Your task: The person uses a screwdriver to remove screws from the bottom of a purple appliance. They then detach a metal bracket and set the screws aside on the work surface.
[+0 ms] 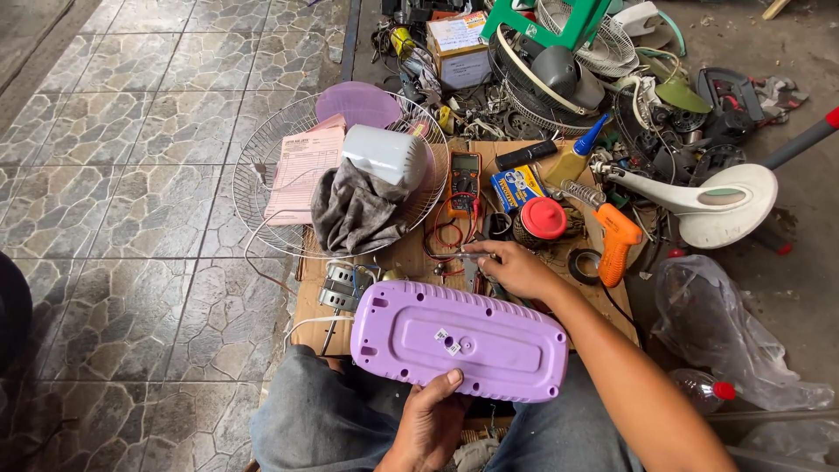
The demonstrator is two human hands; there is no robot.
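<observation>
Purple plastic fan base lies upside down across the person's lap, at the near edge of the wooden board that carries the work. The left hand is clamped on its near rim, thumb on top; held by one edge only, the base could tip off the knees toward the tiled floor. Left on the board, a wire fan guard holds a pink paper pad, a grey rag and a white motor cover. Mid-board sits a multimeter with loose red leads that could snag. The right hand has its fingers closed on a thin metal tool, which might slip into the leads. Right of it, a red-lidded jar and an orange glue gun crowd the reach.
</observation>
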